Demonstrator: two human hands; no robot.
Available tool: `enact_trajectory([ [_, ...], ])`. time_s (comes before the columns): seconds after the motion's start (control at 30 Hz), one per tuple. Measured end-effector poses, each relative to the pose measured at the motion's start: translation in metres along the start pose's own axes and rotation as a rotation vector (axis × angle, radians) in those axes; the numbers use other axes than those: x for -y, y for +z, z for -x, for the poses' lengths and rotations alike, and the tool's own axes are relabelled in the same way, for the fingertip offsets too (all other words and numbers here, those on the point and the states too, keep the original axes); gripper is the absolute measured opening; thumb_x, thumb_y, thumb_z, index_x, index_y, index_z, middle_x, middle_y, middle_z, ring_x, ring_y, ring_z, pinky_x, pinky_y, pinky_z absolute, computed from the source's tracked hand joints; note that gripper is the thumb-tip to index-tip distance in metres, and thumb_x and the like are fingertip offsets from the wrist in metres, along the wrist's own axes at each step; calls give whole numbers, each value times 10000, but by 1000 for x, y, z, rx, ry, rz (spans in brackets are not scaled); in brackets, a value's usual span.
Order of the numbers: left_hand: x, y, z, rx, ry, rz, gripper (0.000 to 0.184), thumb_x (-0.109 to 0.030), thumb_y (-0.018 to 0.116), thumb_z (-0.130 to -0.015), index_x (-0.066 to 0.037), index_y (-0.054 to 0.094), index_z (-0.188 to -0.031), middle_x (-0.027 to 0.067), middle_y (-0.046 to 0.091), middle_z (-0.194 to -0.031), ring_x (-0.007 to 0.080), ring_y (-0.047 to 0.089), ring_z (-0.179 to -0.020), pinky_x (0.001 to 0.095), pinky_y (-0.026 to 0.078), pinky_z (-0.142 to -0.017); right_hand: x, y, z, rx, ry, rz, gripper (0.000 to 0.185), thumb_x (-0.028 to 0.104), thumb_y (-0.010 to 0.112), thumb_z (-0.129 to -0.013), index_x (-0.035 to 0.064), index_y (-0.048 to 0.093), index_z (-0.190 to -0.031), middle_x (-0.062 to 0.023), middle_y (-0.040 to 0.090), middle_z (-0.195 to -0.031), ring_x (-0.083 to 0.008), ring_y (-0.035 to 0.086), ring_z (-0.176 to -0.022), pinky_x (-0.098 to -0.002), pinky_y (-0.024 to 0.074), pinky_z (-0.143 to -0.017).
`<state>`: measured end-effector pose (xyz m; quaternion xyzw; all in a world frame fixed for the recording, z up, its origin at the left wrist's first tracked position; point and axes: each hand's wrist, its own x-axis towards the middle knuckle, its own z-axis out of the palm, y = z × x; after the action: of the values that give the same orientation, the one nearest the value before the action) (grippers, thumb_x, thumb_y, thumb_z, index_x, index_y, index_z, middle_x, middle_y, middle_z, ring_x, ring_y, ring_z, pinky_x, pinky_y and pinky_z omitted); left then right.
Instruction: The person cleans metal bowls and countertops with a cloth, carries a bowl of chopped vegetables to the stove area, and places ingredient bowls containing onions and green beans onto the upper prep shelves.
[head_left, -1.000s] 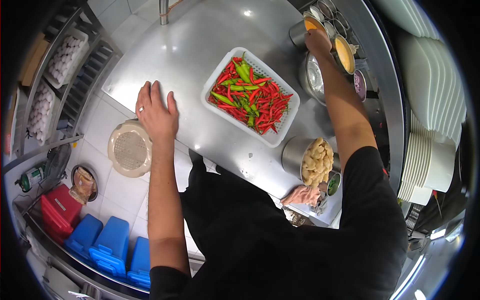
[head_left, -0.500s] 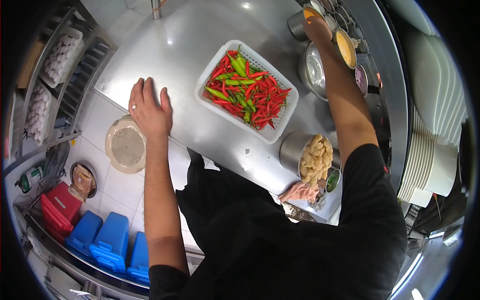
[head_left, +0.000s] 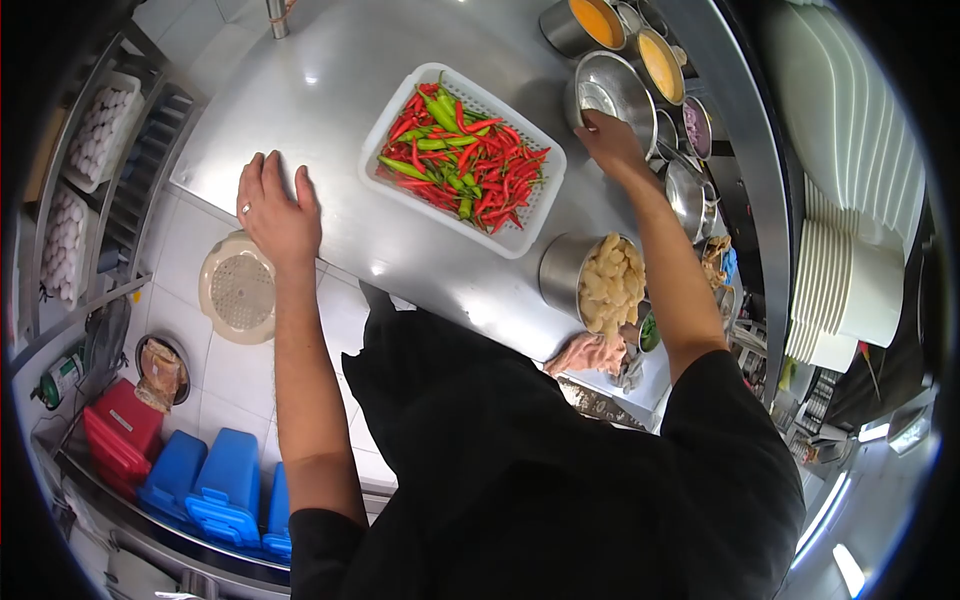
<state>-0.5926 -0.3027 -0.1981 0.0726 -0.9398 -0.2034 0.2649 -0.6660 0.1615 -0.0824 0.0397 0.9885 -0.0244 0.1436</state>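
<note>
On the table [head_left: 335,120], left hand [head_left: 280,215] lies open; right hand [head_left: 613,145] is at the bowl [head_left: 628,85], grip unclear.

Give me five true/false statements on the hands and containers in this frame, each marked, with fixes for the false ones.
1. The left hand rests on the steel table. True.
2. The right hand is inside the chili basket. False: it is at the metal bowl.
3. The basket holds only red chilies. False: green chilies too.
4. A pink cloth lies near the metal pot. True.
5. All bins at lower left are red. False: some are blue.
</note>
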Motion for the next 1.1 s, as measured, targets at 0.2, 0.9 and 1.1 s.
enact_trajectory([
  [0.2, 2, 1, 0, -1, 20, 14, 416, -320, 695, -939, -68, 665, -1269, 147, 628, -1349, 356, 556, -1293, 488, 394, -1107, 2, 3, -7, -28, -3, 32, 296, 343, 631, -980, 101, 668, -1147, -133, 736, -1112, -367, 683, -1070, -474, 527, -898],
  [0.9, 3, 4, 0, 7, 62, -19, 431, -353, 688, -947, -70, 670, -1271, 153, 626, -1350, 365, 550, -1293, 489, 408, -1102, -180, 40, 16, -402, 433, 100, 379, 371, 535, -1014, 220, 669, -1335, -132, 696, -1290, -355, 660, -1188, -481, 524, -1001],
  [1.1, 1, 3, 0, 10, 76, -29, 432, -345, 695, -938, -63, 675, -1264, 165, 632, -1340, 365, 553, -1289, 486, 408, -1104, -177, 28, 6, -242, 502, 162, 370, 422, 545, -1010, 177, 702, -1240, -145, 711, -1223, -382, 664, -1145, -502, 530, -961],
])
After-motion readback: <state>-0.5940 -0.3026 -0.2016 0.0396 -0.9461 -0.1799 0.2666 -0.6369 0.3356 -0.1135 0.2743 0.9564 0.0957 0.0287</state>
